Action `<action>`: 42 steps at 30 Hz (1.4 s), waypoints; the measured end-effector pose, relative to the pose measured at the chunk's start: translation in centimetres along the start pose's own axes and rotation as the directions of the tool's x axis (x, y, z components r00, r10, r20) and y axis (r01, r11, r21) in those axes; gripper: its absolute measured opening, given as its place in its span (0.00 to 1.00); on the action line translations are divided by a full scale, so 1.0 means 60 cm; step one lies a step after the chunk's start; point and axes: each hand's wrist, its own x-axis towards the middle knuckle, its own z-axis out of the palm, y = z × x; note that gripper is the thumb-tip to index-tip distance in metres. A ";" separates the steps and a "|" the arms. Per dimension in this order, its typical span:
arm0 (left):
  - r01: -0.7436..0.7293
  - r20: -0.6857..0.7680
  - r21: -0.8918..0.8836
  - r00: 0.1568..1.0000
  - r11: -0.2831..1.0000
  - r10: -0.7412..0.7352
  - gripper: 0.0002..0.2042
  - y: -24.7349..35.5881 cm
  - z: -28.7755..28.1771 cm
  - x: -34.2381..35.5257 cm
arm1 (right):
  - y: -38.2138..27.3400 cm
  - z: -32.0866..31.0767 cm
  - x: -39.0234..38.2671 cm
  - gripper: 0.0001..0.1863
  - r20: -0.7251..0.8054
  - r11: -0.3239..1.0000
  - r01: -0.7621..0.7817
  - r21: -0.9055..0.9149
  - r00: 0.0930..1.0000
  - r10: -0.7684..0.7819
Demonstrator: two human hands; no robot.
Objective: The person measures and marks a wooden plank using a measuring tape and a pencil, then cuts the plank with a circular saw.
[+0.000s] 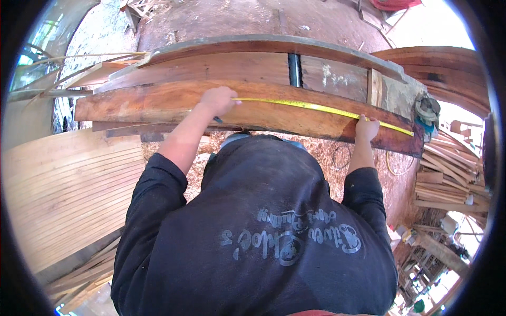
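My left hand (217,101) is closed at the left end of a yellow tape measure (295,104), with a small dark item (217,119) showing beneath it; its exact grip is partly hidden. The tape stretches rightward along a long reddish wooden plank (158,99) with dark, uneven edges. My right hand (367,126) grips the tape near the plank's right part, and the tape runs past it to about the plank's dark right end. The plank lies across a workbench (332,73) that has a long raised board along its far side.
A power tool (426,110) rests at the bench's right end. Curved reddish boards (443,73) lie beyond it, with stacked offcuts (443,168) below. Wide pale boards (68,189) fill the left side. Wood shavings (337,158) cover the floor under the bench.
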 end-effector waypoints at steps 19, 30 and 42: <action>0.047 -0.017 -0.919 0.987 -0.391 0.159 0.18 0.126 0.092 -0.096 | -0.334 -0.047 -0.397 0.36 0.600 0.671 0.123 0.731 0.352 -0.718; -0.039 0.208 -0.822 0.908 -0.568 -0.363 0.17 0.044 0.087 -0.092 | -0.235 -0.104 -0.266 0.23 0.545 0.604 0.729 0.322 0.379 -0.748; 0.052 0.382 -0.835 0.770 -0.547 -0.510 0.10 0.006 0.120 -0.017 | -0.095 -0.162 -0.087 0.21 0.465 0.652 0.758 0.018 0.571 -0.676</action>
